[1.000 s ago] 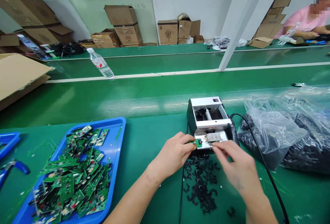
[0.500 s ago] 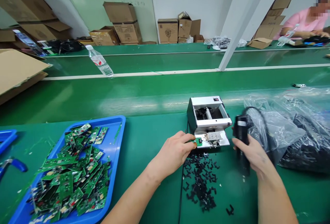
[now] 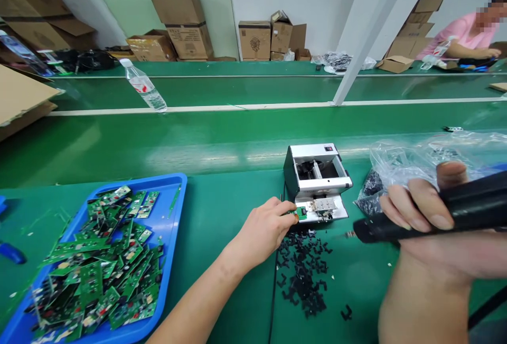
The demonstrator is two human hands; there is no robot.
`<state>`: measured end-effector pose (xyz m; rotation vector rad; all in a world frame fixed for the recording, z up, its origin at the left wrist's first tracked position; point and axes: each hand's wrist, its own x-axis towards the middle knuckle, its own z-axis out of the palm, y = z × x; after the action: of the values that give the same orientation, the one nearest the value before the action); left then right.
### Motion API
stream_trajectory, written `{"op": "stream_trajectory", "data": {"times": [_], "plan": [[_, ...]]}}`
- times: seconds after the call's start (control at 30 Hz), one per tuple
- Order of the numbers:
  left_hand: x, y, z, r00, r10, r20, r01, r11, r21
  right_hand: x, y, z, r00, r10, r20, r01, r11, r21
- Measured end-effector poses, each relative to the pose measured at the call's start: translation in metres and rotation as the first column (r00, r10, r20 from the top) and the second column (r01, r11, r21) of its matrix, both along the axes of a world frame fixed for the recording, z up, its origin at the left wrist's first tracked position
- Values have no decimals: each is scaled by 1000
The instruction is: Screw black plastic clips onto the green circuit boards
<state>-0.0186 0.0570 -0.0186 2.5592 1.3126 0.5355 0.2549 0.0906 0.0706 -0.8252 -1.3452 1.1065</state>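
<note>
A small green circuit board (image 3: 301, 213) is being held at the front edge of a silver bench-top machine (image 3: 317, 167), its long axis lying roughly left to right against a metal fixture (image 3: 325, 206). It is being pinched closely between the fingertips of the left hand (image 3: 263, 230), which is the nearer hand and is touching it. The right hand (image 3: 420, 222) is being kept off to the right of the machine, its fingers wrapped firmly around a black electric screwdriver (image 3: 467, 204). The tool's long axis is being held almost level, sloping down towards its small metal bit (image 3: 350, 234), which is being pointed leftward at the board and is not touching it. Compared with the earlier frame, the screwdriver is being carried nearly flat instead of upright, and it is being brought closer to the camera, partly covering a clear plastic bag (image 3: 400, 164). The left hand's pinch on the board is being shown unchanged. Black plastic clips (image 3: 303, 275) are being left scattered in front of the machine, and green circuit boards (image 3: 99, 280) are being kept heaped in a blue tray (image 3: 174, 185).
</note>
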Motion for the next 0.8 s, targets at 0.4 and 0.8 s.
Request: {"op": "stream_trajectory", "data": {"times": [0.4,0.8], "plan": [[1,-1,6,1000,-7,-16,7,1000,-20,-59,9,-12,977,169,-130,-140,968,206],[3,-1,0,999,-10,-45,11,1000,8,-53,4,-2,957,276,-91,-265,957,118]]}}
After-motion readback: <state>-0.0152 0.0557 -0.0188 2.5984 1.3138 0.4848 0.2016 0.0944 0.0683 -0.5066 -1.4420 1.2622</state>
